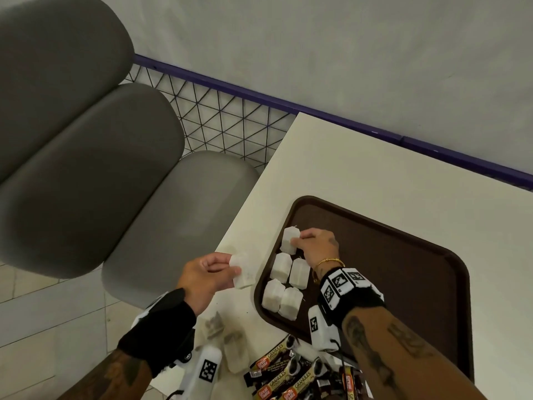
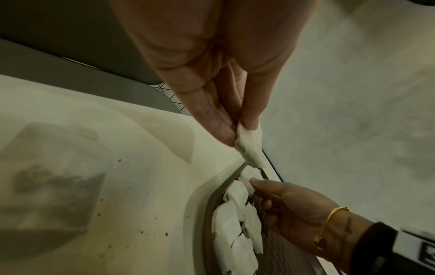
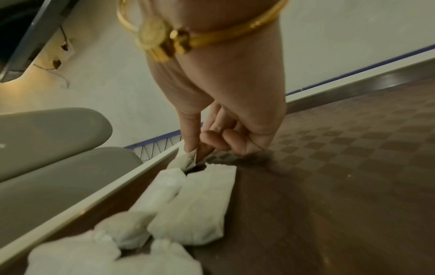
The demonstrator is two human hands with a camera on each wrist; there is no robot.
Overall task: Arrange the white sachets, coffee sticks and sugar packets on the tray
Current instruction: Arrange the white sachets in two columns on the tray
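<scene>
Right hand (image 1: 315,246) pinches a sachet (image 1: 289,240) at the tray's (image 1: 418,272) far-left corner, above four laid in pairs. Left hand (image 1: 203,277) pinches another sachet (image 1: 244,269) over the counter (image 1: 360,174). Look light, soft, crushable; edge pinch suits. Sticks (image 1: 284,373) wait near edge.

Your left hand (image 1: 206,274) is hovering out ahead of you, its thumb and fingers (image 2: 219,128) pinching something white at one end, the palm turned inward toward your right side. Your right hand (image 1: 318,246) is reaching further forward, knuckles up, with the thumb and forefinger pinching a corner while the other fingers (image 3: 231,138) are curling under the palm. Both forearms are extending forward, each wearing a black wrist strap, and a gold bangle is sitting on your right wrist.
</scene>
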